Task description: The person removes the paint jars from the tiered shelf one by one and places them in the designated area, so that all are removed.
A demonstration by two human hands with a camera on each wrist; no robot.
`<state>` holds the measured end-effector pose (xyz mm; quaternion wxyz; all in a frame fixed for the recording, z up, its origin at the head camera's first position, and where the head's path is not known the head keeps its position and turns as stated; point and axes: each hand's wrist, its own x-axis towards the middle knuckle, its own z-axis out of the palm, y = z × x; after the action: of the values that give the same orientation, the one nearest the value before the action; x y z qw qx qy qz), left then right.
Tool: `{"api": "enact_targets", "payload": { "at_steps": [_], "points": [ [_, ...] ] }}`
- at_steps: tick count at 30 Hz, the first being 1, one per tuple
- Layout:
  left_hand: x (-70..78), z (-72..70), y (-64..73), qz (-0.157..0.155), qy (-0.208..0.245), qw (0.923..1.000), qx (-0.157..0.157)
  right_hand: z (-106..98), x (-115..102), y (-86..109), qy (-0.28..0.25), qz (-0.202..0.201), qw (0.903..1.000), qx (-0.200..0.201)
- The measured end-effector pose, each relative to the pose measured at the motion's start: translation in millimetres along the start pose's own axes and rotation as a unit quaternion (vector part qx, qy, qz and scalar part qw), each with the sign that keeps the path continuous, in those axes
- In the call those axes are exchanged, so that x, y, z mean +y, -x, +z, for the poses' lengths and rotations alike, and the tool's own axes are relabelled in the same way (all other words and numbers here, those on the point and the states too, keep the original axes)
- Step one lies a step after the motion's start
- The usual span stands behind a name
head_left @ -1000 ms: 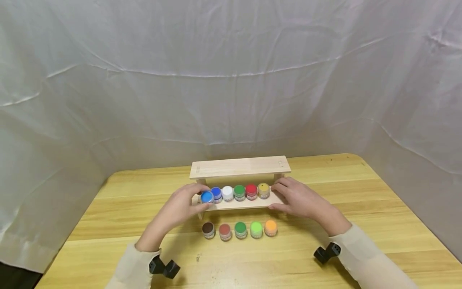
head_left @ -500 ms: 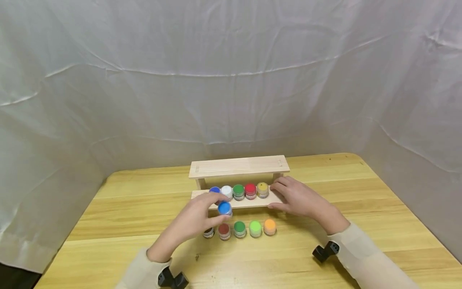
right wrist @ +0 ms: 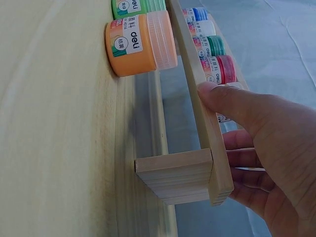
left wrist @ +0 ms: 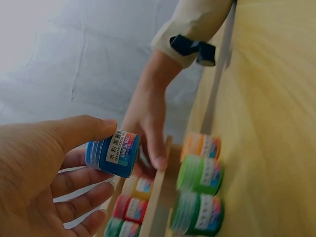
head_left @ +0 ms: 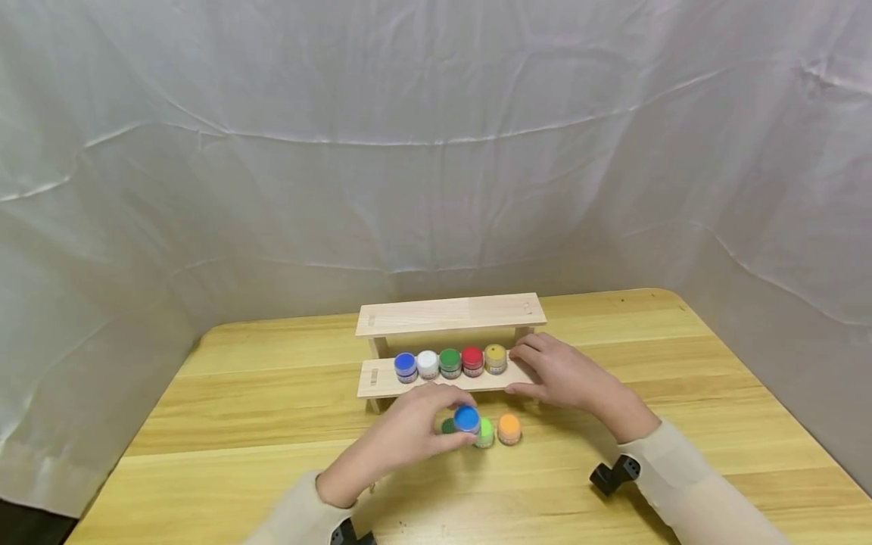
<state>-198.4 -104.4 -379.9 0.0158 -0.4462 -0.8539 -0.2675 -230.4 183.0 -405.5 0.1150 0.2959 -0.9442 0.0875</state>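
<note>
My left hand (head_left: pixel 415 428) pinches a blue paint jar (left wrist: pixel 112 154) between thumb and fingers, held up over the front row of jars. That hand hides part of the row; a dark green jar (left wrist: pixel 197 213), a light green jar (head_left: pixel 486 434) and an orange jar (head_left: pixel 509 429) still show. My right hand (head_left: pixel 568 375) grips the right end of the two-tier wooden rack's lower board (head_left: pixel 377 376), thumb on its front edge. On this board stand several jars: a dark blue jar (head_left: pixel 405 366), a white jar (head_left: pixel 428 364), a green, a red and a yellow one.
The rack's upper board (head_left: pixel 450 314) bears no jars and rises behind the lower one. A wooden table (head_left: pixel 238 393) lies under everything, with a pale grey curtain (head_left: pixel 436 189) hanging behind it. Black cameras are strapped at both wrists.
My left hand has lifted the blue jar from the lower board's left end and carried it right and toward me, over the front row. My right hand stays at the rack.
</note>
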Motion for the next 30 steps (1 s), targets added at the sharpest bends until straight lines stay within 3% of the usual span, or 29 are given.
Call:
{"api": "enact_targets", "payload": {
  "at_steps": [7,21,30],
  "points": [
    [10.3,19.4,-8.1,0.002,-0.007,0.9990,-0.044,0,0,0.9,-0.003,-0.004,1.0000,0.003],
    [20.2,47.3,-13.7,0.054,-0.026,0.9977,-0.032,1,3,-1.6,-0.007,-0.013,0.9998,0.014],
    [24.8,62.5,-13.8,0.055,-0.034,0.9960,-0.061,1,2,-0.2,-0.005,-0.007,0.9999,0.009]
  ]
}}
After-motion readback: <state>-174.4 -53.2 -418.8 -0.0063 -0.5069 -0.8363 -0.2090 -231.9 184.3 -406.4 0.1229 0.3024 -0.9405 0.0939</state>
